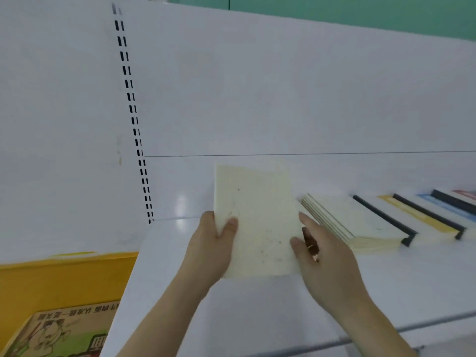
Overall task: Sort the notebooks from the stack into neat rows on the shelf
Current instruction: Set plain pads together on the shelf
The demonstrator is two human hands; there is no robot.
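I hold a pale cream notebook upright over the white shelf. My left hand grips its left edge, thumb on the cover. My right hand grips its right edge and also has a small brown object tucked between its fingers. To the right, a row of notebooks lies slanted and overlapping on the shelf: cream ones nearest, then ones with black spines and yellow and blue covers further right.
The white back panel rises behind the shelf, with a slotted upright at the left. Below left is a yellow bin holding a printed cardboard box. The shelf's front edge runs along the bottom right.
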